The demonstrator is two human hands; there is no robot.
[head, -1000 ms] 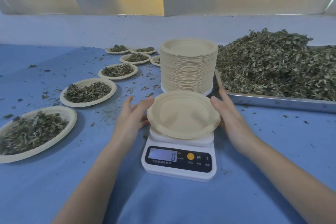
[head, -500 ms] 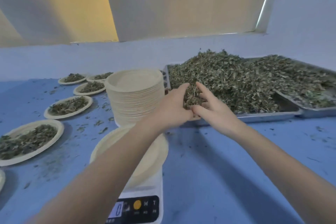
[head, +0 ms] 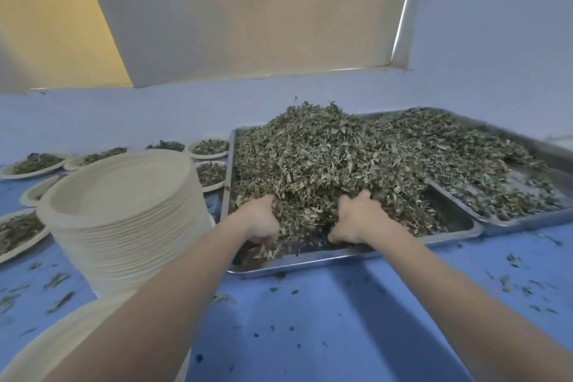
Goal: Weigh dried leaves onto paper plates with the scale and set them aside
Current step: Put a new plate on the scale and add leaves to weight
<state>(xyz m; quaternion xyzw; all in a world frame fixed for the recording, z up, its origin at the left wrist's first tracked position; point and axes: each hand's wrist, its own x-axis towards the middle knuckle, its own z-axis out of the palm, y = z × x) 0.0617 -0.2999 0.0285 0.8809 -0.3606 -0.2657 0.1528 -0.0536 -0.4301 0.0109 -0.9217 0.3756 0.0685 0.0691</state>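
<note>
Our left hand (head: 262, 223) and right hand (head: 356, 222) dig into the heap of dried grey-green leaves (head: 325, 164) on the shiny steel tray (head: 310, 260), each grip curled round a clump. We judge a modest scoop, lifted low, would spill least. A tall stack of cream paper plates (head: 124, 214) stands beside it on the leaf-strewn blue counter (head: 341, 319), below a pale wall.

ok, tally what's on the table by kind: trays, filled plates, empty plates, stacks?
Metal trays: 2
Plates with leaves: 7
Stack of empty plates: 1
Single empty plate: 1
Total: 11
</note>
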